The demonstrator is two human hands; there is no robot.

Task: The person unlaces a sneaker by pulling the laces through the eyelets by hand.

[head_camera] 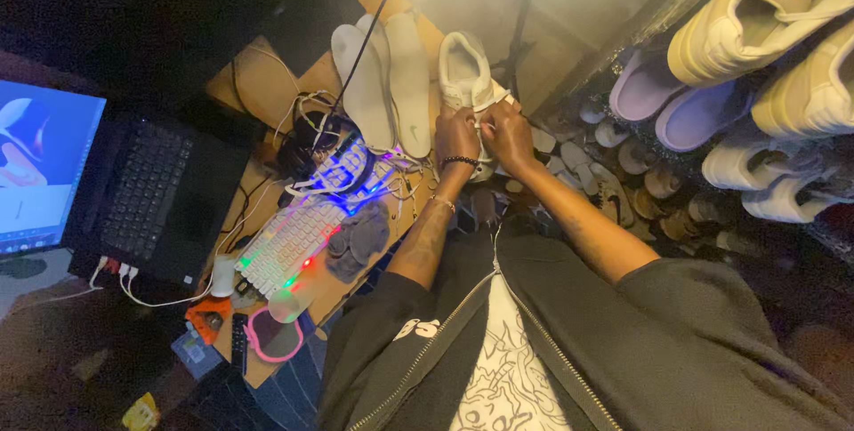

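Note:
A white sneaker [464,69] stands on the wooden desk [258,84], its opening toward me. My left hand [455,135] grips the shoe's near side, a beaded band on the wrist. My right hand [510,133] pinches the shoe beside it, fingers closed near the lace area. Both hands touch each other over the shoe's near end. Three white insoles [391,80] lie flat just left of the shoe.
A lit keyboard [307,222] with tangled white laces, grey cloth [358,235], black laptop [151,195] and a pink-rimmed round object [273,335] fill the desk's left. Shelves of pale sneakers [774,31] stand at right. A patterned shoe mat [640,191] covers the floor.

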